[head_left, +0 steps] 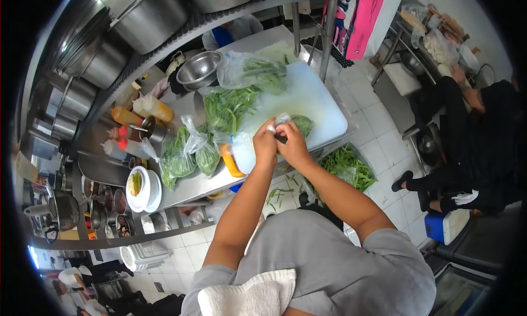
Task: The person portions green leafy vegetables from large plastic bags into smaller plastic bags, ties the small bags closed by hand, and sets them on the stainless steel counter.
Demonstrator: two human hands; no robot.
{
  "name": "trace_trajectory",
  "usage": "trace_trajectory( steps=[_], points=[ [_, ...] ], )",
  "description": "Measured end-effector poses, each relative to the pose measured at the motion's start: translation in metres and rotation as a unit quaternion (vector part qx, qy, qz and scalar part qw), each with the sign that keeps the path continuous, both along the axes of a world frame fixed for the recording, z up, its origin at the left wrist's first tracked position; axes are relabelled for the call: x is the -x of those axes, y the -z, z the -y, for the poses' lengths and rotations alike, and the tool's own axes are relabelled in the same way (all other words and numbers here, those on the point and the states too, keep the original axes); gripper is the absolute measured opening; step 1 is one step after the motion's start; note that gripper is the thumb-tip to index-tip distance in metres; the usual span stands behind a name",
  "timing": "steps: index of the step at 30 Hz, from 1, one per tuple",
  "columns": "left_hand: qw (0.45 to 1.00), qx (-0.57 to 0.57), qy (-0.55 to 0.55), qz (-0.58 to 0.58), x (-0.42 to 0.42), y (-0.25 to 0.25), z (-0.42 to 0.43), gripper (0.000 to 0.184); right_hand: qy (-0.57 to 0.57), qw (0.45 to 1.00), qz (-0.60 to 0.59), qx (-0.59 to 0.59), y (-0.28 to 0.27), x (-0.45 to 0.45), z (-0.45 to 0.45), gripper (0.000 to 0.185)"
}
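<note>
Over the near edge of the white cutting board (326, 91), my left hand (265, 142) and my right hand (293, 146) are close together. Both have closed fingers, pinching the gathered top of a clear plastic bag (301, 126) of green vegetables. My hands hide part of that bag. Just left of my left hand is a knife's orange-yellow handle (232, 161); its blade is covered. Cut greens (228, 106) lie on the board's left side, with a larger open plastic bag (250, 69) of greens behind them. Knotted bags of greens (179, 161) stand to the left.
Sauce bottles (153, 108), a steel colander (198, 70) and white plates (144, 188) stand along the counter. Below its right edge is a tub of green trimmings (349, 168). Shelves of pots (151, 21) hang overhead. Another person (477, 135) is at the right.
</note>
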State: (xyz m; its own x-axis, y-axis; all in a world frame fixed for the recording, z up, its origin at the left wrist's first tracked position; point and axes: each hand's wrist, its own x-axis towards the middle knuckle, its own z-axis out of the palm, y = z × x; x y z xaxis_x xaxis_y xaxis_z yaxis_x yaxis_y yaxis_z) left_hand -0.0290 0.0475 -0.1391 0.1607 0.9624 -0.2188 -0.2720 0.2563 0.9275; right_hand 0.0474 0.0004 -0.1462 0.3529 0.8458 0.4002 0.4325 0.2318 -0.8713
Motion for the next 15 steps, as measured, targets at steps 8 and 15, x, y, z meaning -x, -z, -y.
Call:
trace_trajectory(
  steps=[8, 15],
  points=[
    [0.997, 0.044, 0.023, 0.065, 0.006, 0.007, 0.001, 0.036, -0.018, 0.992, -0.123, 0.03, 0.018, -0.005, -0.02, 0.01],
    [0.996, 0.011, -0.014, 0.088, -0.003, 0.009, 0.005, 0.026, 0.009, 0.993, -0.11, 0.051, 0.028, -0.017, -0.031, 0.01]
  ],
)
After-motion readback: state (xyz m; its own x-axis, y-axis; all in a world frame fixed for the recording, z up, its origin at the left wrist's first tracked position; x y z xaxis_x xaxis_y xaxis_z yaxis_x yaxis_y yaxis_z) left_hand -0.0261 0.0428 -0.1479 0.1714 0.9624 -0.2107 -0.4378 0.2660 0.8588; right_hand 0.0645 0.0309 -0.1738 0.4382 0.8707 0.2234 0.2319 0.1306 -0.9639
